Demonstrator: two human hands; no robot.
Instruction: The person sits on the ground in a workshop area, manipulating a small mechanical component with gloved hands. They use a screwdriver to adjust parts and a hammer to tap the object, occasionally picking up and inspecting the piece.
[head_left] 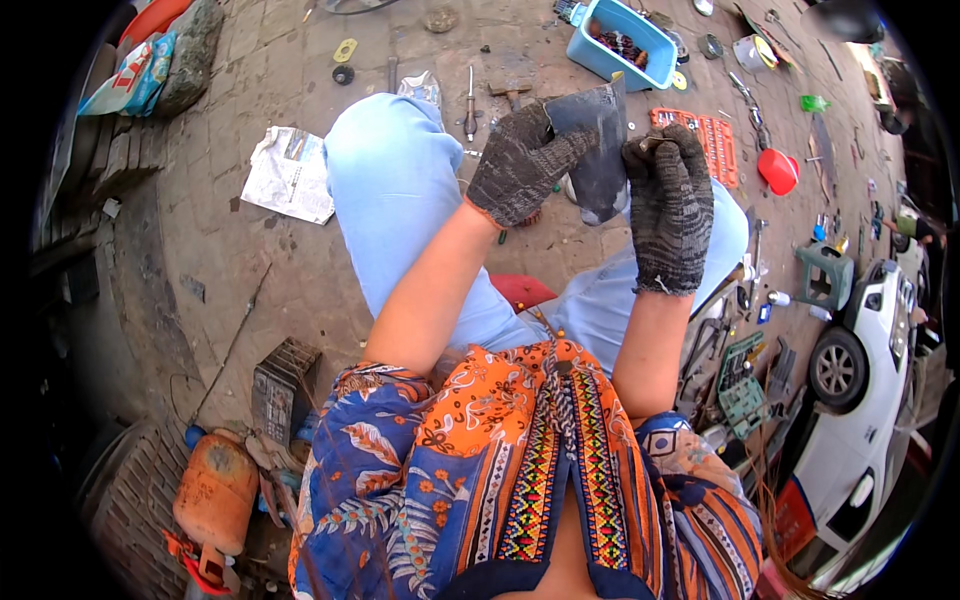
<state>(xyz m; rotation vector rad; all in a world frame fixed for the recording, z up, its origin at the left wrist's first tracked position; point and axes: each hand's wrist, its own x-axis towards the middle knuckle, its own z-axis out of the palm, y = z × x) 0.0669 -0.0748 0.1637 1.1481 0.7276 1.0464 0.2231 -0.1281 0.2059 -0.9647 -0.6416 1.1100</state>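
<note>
A dark rubber piece [598, 160], flat and roughly wedge-shaped, is held upright above the lap, between the knees of a person seated low over a paved yard. Its upper left corner is gripped by the left hand [522, 165] in a dirty knit glove, the fingers closed over the edge so the sheet hangs steady. The right hand [668, 205], gloved the same way, is closed against the piece's right edge; something small seems to be pinched at its fingertips, though what it is cannot be told. The piece appears to be kept raised and facing the wearer so that its surface can be looked over or worked at close range.

Below the hands, light blue trousers [395, 190] are seen, and a patterned orange and blue top [520, 460] fills the lower frame. Tools are spread on the paving within arm's reach, apparently laid out for ready use: a screwdriver [469, 105] and a hammer [510, 92] just beyond the knee, a blue tub [600, 55] of small parts further off, an orange socket tray [712, 140] and a red bowl [777, 170] to the right. A crumpled newspaper [290, 172] lies to the left, an orange canister [215, 490] at lower left, and a white car [870, 370] is parked at the right edge.
</note>
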